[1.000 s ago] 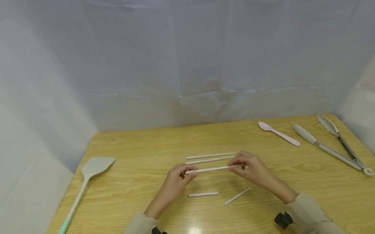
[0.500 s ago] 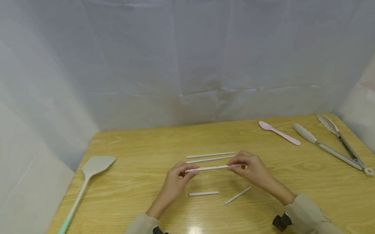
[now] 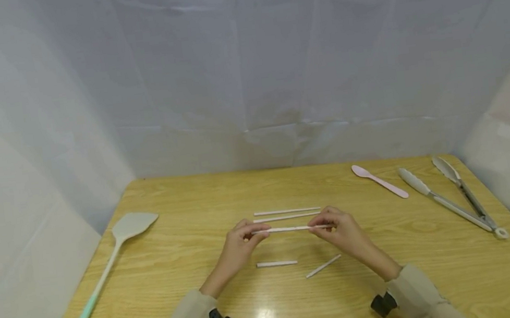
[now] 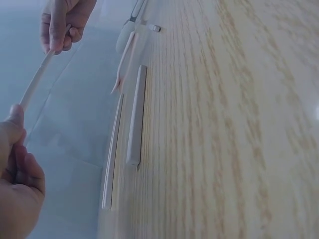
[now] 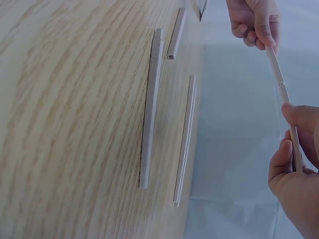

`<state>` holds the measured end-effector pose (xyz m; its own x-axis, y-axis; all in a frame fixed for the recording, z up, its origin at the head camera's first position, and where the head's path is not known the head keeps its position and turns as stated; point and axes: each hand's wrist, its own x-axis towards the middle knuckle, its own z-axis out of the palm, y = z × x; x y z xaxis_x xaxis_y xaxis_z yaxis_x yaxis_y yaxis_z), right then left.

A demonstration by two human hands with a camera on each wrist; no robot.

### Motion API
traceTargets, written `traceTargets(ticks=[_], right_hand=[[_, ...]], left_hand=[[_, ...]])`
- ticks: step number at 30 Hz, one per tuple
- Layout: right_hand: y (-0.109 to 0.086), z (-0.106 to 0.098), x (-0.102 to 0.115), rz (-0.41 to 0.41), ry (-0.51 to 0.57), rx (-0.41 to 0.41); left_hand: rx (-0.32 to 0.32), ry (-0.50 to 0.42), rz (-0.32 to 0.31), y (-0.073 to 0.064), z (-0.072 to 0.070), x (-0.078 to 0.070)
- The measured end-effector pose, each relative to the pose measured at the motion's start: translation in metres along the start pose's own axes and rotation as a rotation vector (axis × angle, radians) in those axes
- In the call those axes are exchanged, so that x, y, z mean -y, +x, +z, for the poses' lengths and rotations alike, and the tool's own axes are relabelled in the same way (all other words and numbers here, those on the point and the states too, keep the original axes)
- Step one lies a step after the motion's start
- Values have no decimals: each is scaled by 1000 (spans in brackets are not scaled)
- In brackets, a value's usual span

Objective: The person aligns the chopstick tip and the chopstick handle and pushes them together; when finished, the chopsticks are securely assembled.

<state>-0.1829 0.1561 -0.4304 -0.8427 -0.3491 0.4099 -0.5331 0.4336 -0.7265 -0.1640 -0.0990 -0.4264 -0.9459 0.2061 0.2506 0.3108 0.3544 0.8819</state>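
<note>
A thin white stick (image 3: pixel 289 229) is held level above the table between both hands. My left hand (image 3: pixel 240 242) pinches its left end between thumb and fingers. At the right end, the thumb and fingers of my right hand (image 3: pixel 340 227) pinch it the same way. The right wrist view shows a small notch or seam partway along the held stick (image 5: pixel 281 82). Two long white sticks (image 3: pixel 286 211) lie side by side just beyond the hands. Nearer me are a short white stick (image 3: pixel 276 263) and a slanted short stick (image 3: pixel 323 266); one short piece has a hollow square end (image 5: pixel 171 57).
A spatula (image 3: pixel 132 225) with a green handle lies along the left side of the wooden table (image 3: pixel 197 312). At the back right are a pink spoon (image 3: pixel 380 182) and spread metal tongs (image 3: pixel 459 209). Pale sheeting (image 3: pixel 245 76) hangs around the back and sides.
</note>
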Motion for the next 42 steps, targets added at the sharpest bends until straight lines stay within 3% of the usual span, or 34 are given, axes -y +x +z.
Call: traceTargets(ticks=[5, 12, 20, 27, 32, 42], right_hand=[[1, 0, 2, 0, 17, -5], [2, 0, 5, -42, -1, -46], [2, 3, 6, -108, -26, -93], [1, 2, 29, -177, -31, -154], [3, -1, 44, -214, -33, -166], [2, 0, 45, -229, -24, -177]], left_hand=[[-26, -4, 3, 2, 3, 13], [-80, -1, 32, 2, 8, 11], [-136, 14, 109, 1, 15, 10], [-187, 52, 171, 2, 17, 11], [-193, 52, 203, 4, 19, 13], [-195, 115, 316, 6, 15, 10]])
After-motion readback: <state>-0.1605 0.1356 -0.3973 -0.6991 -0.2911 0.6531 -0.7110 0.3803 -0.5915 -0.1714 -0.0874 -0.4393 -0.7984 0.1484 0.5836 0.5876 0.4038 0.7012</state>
